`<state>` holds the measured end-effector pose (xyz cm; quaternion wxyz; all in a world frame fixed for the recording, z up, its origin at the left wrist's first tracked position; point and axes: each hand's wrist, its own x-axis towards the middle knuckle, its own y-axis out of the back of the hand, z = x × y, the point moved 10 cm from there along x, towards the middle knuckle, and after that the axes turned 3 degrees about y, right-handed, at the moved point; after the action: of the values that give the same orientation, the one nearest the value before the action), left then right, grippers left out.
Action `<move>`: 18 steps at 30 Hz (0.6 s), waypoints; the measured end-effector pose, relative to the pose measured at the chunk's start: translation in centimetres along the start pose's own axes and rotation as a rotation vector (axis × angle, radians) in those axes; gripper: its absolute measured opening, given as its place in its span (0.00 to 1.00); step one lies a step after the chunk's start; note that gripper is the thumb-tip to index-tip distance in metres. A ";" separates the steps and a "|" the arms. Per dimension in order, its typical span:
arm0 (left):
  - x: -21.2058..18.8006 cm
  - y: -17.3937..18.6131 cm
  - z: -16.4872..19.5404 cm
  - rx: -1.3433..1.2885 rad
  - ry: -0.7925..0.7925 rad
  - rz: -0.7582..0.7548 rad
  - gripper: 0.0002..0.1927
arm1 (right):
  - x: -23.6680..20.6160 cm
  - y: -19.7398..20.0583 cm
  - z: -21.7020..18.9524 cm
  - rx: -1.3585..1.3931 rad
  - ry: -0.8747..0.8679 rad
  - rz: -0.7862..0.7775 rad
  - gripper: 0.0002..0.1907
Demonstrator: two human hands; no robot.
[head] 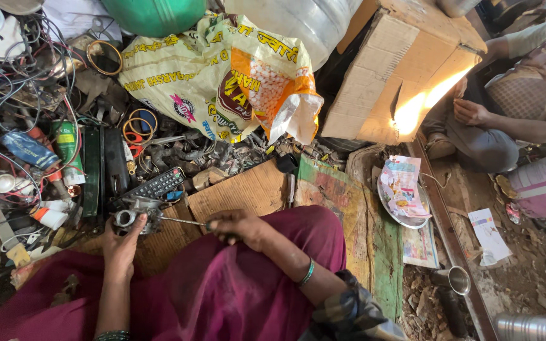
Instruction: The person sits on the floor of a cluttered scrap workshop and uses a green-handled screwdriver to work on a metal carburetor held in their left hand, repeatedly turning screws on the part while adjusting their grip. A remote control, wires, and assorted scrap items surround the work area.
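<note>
Small grey metal part (pixel 135 218) held over the lap, above cardboard (pixel 238 192). Left hand (pixel 121 243) fingers clamped on it; right hand (pixel 238 226) fingers closed round a screwdriver (pixel 183 221). Best kept square to the screw, part braced firmly. Remote control (pixel 158 184) just beyond.

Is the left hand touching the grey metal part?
Touching. The head view shows the left hand with its fingers wrapped around the grey metal part.

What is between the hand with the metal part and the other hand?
In the head view, a thin metal rod, likely a screwdriver shaft, runs from the right hand to the grey metal part held by the left hand, over brown cardboard.
</note>
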<state>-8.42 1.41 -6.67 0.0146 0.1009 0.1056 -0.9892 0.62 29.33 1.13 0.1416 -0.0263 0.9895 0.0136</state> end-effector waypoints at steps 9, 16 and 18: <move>1.3 0.3 -0.7 -0.005 0.046 -0.013 0.30 | 1.0 -0.8 0.3 -0.260 0.044 -0.106 0.17; 1.3 0.4 -1.1 -0.018 0.023 -0.012 0.27 | -2.8 -4.2 -7.3 -1.113 0.664 0.000 0.19; 1.0 0.4 -1.2 -0.054 0.026 -0.018 0.27 | -3.5 -4.2 -7.8 -1.059 0.682 0.060 0.18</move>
<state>-9.16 1.26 -8.10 0.0072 0.1126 0.1332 -0.9846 2.00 25.03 9.53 -0.2147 -0.0680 0.8384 0.4964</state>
